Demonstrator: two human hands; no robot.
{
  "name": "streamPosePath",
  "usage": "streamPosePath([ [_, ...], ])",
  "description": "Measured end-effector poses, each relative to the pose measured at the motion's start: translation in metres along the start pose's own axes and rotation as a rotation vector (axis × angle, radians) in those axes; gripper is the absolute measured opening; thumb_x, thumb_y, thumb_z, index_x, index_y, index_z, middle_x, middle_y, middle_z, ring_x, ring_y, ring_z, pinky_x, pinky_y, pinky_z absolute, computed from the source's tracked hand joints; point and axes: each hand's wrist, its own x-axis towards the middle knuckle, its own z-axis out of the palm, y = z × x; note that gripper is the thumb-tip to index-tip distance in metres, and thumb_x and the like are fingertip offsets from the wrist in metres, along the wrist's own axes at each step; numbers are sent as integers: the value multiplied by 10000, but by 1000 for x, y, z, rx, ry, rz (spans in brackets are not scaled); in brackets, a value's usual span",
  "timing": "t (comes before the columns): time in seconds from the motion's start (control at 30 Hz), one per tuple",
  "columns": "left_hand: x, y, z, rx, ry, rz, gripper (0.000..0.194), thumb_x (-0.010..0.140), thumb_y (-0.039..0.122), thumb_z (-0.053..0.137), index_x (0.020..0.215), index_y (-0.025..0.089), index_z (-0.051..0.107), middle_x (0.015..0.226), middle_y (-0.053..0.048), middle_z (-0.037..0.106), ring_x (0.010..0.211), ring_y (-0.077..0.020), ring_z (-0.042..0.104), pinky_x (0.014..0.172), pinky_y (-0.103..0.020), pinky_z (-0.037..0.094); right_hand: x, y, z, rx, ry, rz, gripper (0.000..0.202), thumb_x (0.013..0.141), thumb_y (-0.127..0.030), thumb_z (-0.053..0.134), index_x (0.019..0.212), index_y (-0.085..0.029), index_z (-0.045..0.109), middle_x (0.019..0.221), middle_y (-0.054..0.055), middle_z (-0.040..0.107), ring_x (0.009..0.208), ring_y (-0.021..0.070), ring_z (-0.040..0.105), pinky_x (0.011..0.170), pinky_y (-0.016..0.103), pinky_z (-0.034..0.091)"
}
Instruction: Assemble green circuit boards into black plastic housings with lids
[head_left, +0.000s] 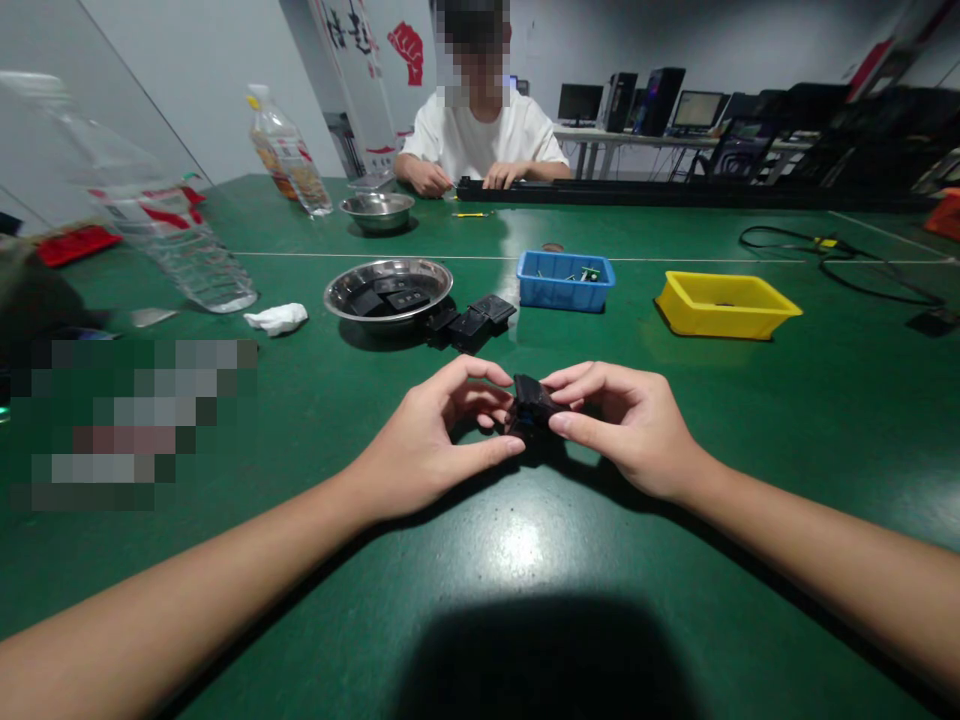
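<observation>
A small black part (534, 402) is held between my two hands, low over the green table (300, 620). My left hand (442, 435) grips its left side, thumb below and fingers curled behind. On its right side, the thumb and fingers of my right hand (626, 420) pinch it. A bit of blue shows on the part's front. Behind my hands, several black pieces (476, 322) lie beside a steel bowl (337, 308) that contains more black pieces. A blue bin (566, 294) with small green and metal bits stands farther right.
A yellow bin (727, 320) stands at the right, with a black cable (862, 262) beyond it. Plastic bottles (176, 235), a white tissue (277, 319) and a second steel bowl (377, 213) are at the left. Across the table, a person (484, 140) handles a long black bar (637, 192).
</observation>
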Motion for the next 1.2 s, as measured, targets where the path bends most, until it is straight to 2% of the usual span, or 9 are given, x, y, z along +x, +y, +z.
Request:
streamPosePath([
  [0.3, -1, 0, 2, -65, -7, -15, 489, 800, 224, 796, 1162, 223, 467, 970, -40, 735, 898, -202, 741, 805, -339, 596, -2, -4, 1, -130, -35, -99, 122, 759, -250, 840, 827, -212, 746, 1008, 75, 774, 975, 231, 721, 859, 379, 556],
  [0.7, -1, -1, 2, -5, 35, 15, 527, 789, 241, 818, 1210, 205, 504, 960, -38, 721, 897, -203, 734, 828, -343, 608, -4, -5, 4, -237, -23, -133, 121, 773, -278, 838, 841, -222, 755, 1007, 70, 780, 975, 231, 725, 853, 374, 558],
  [0.93, -3, 0, 2, 63, 60, 55, 522, 782, 275, 830, 1217, 210, 550, 1025, -56, 721, 920, -216, 728, 838, -348, 610, -4, -8, 3, -184, -52, -131, 87, 798, -278, 815, 837, -222, 761, 1043, 74, 771, 975, 226, 716, 855, 371, 558],
  [1.07, -4, 2, 2, 110, 65, 103, 505, 810, 280, 814, 1252, 214, 579, 1040, -59, 736, 958, -219, 727, 887, -358, 600, -4, -8, 6, -79, -23, -30, 95, 850, -292, 764, 915, -224, 758, 1025, 58, 765, 938, 199, 717, 815, 329, 570],
  [1.2, -6, 2, 3, 123, 118, 151, 464, 823, 290, 799, 1247, 204, 629, 1108, -84, 732, 1011, -225, 718, 923, -364, 601, -4, -5, 9, 104, 16, 123, 384, 790, -354, 823, 1128, -241, 678, 1032, 48, 754, 958, 207, 722, 810, 318, 591],
])
